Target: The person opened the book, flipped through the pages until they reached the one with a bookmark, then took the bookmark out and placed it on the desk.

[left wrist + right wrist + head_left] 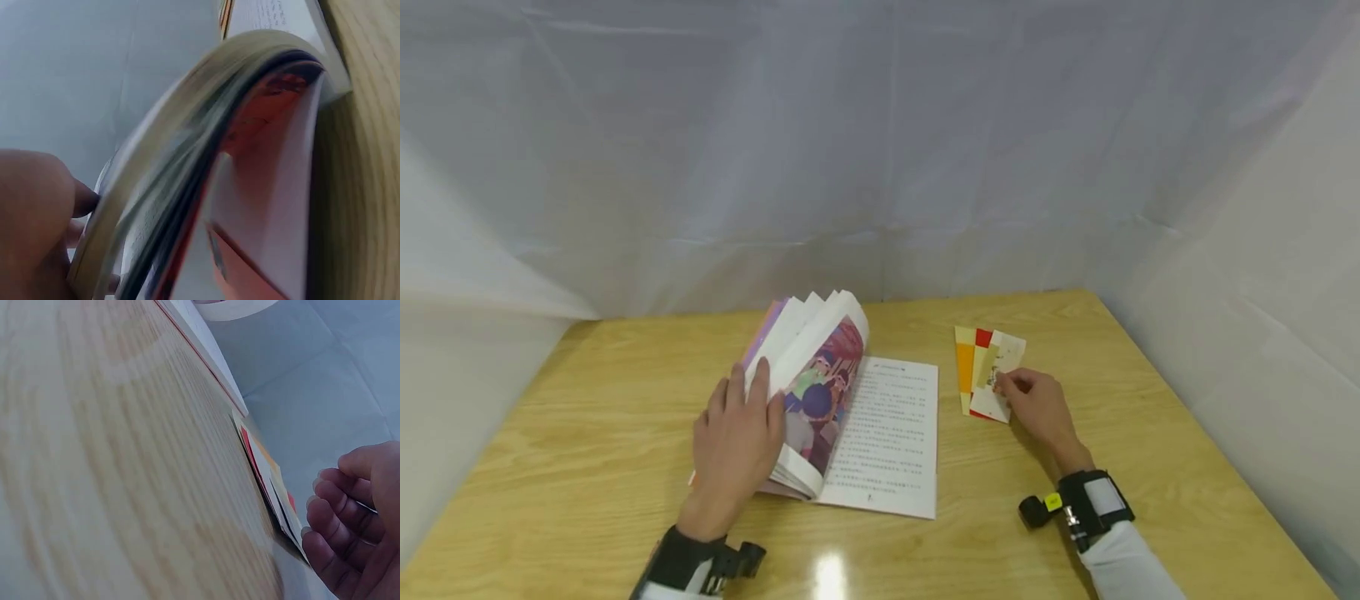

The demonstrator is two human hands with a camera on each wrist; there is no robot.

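table (pixel 1075 533): glossy varnished wood, showing glare
book (pixel 887 433): matt paper pages
cards (pixel 988 367): smooth paper
backdrop (pixel 880 150): creased cloth

Open book (pixel 850 417), fanned cards (pixel 988 371)

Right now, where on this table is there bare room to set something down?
Bare wood lies left of the open book out to the table's left edge, along the near edge between both wrists, and right of the right hand. It is crowded mid-table: the left hand holds the book's pages, and the paper bookmarks lie under the right hand's fingertips.
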